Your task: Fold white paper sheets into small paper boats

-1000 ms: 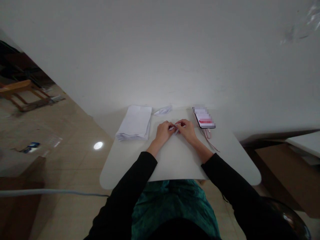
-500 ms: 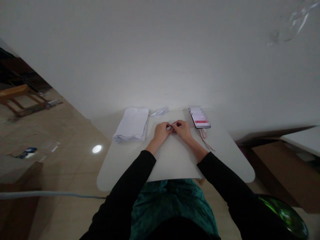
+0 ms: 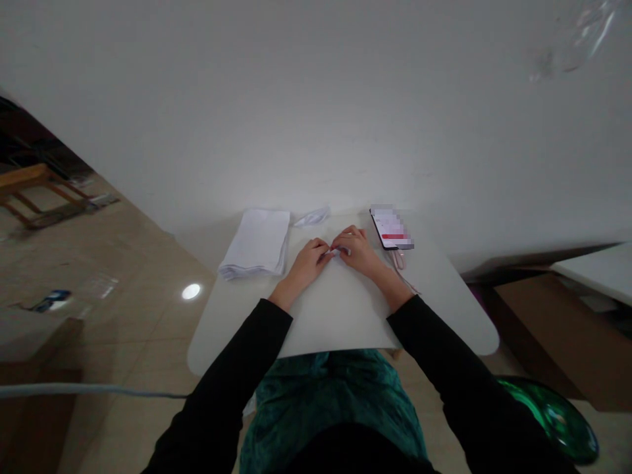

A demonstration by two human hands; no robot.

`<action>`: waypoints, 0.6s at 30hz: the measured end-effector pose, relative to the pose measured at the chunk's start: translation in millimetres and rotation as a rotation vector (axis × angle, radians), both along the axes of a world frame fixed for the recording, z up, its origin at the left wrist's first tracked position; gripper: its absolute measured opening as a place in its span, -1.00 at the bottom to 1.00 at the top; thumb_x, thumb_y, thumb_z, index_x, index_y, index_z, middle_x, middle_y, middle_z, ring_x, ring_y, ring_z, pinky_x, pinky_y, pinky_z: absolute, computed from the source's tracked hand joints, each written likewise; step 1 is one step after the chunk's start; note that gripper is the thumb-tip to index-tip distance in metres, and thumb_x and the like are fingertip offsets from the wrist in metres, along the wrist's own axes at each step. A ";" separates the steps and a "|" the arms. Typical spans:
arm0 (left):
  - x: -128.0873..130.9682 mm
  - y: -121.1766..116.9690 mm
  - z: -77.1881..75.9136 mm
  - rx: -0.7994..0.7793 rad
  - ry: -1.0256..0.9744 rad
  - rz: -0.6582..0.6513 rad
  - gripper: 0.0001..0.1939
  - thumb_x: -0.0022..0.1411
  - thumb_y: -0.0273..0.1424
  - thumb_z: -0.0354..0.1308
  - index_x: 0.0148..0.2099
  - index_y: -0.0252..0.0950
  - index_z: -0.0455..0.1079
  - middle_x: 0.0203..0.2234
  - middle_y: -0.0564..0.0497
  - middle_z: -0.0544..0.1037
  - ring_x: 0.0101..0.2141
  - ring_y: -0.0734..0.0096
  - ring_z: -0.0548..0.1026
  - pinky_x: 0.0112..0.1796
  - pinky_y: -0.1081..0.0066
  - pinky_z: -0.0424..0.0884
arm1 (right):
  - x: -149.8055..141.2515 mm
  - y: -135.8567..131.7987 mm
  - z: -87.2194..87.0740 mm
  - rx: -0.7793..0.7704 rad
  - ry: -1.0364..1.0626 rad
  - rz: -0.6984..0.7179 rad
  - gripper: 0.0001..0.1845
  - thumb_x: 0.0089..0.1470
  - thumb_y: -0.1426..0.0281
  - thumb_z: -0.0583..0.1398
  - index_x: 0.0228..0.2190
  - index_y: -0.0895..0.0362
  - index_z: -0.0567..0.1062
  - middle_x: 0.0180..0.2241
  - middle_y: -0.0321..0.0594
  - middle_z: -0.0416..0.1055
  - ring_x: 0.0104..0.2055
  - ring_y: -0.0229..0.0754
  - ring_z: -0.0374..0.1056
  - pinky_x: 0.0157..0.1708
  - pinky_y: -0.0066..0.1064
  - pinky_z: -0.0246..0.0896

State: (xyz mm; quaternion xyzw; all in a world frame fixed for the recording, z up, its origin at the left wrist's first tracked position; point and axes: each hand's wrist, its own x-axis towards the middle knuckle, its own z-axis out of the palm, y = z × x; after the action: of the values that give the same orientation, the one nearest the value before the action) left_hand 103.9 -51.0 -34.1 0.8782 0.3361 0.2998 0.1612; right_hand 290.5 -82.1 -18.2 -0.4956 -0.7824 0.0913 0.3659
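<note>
My left hand (image 3: 312, 259) and my right hand (image 3: 356, 251) meet over the middle of the white table (image 3: 340, 316). Between their fingertips is a small folded piece of white paper (image 3: 336, 251), pinched from both sides and mostly covered by the fingers. Left of my left hand lies a stack of white paper sheets (image 3: 257, 242). Just beyond my hands, by the wall, rests a folded white paper piece (image 3: 312, 216). A phone with a lit screen (image 3: 392, 227) lies to the right of my right hand, a pink strap (image 3: 399, 260) trailing from it.
A white wall (image 3: 316, 118) rises right behind the table. Cardboard boxes (image 3: 557, 336) and a shiny green round object (image 3: 553, 418) stand at the right. On the left are a wooden stool (image 3: 29, 181) and a grey cable (image 3: 99, 390) crossing above the tiled floor.
Both hands have shifted slightly left, with the fingers regripping the small paper. My right fingers now arch higher over it. The view has tilted a little.
</note>
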 end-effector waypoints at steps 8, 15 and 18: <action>-7.0 -6.3 10.2 -0.103 0.000 0.058 -0.75 0.35 -0.23 0.07 -0.16 -0.23 0.53 -0.22 -0.04 0.58 -0.21 0.31 0.53 -0.14 0.33 0.42 | -0.4 -3.0 -1.0 -0.032 -0.036 0.003 -0.94 -0.02 0.41 0.31 -0.41 0.03 0.62 -0.40 -0.23 0.56 -0.15 -0.04 0.33 0.00 -0.09 -0.05; 0.0 -3.5 7.0 -0.245 -0.296 0.075 -0.65 0.40 -0.22 -0.05 -0.25 -0.29 0.47 -0.18 -0.11 0.59 -0.11 0.29 0.54 -0.03 0.27 0.41 | -6.6 -1.8 1.1 -0.074 0.166 -0.093 -0.95 -0.12 0.42 0.40 -0.51 0.02 0.65 -0.49 -0.23 0.52 -0.26 -0.08 0.38 -0.08 -0.13 0.11; 10.3 -5.5 5.4 -0.423 -0.574 0.144 -0.48 0.42 -0.05 -0.20 -0.31 -0.30 0.39 -0.15 -0.16 0.60 -0.08 0.26 0.55 -0.03 0.24 0.43 | -21.7 -6.5 0.7 -0.117 0.375 -0.074 -0.94 -0.05 0.36 0.33 -0.49 0.05 0.66 -0.48 -0.24 0.52 -0.38 -0.15 0.40 -0.24 -0.27 0.25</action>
State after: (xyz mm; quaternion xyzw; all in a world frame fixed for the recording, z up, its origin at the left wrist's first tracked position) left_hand 114.2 -56.6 -28.7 0.6798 0.3926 0.4683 0.4055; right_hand 268.8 -88.6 -17.5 -0.5186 -0.6752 0.2141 0.4789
